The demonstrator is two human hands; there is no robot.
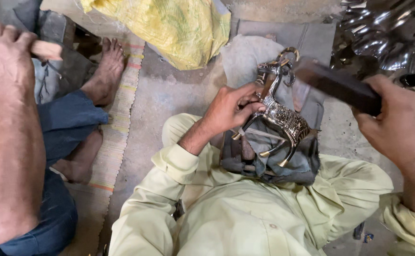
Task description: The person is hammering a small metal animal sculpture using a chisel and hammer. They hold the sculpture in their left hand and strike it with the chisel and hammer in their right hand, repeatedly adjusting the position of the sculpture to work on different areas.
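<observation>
My left hand grips a shiny brass deer figurine by its front part and holds it down on a grey cloth pad over my lap. The figurine lies tilted, its legs pointing toward me and its curled horns away. My right hand is closed round the end of a dark, flat bar-like tool. The tool's far end hovers just right of the deer's head, blurred.
A co-worker's arm and hand at the left clasp a wooden handle. Their bare foot rests on a striped mat. A yellow sack lies at the top, and shiny pressed metal at the top right.
</observation>
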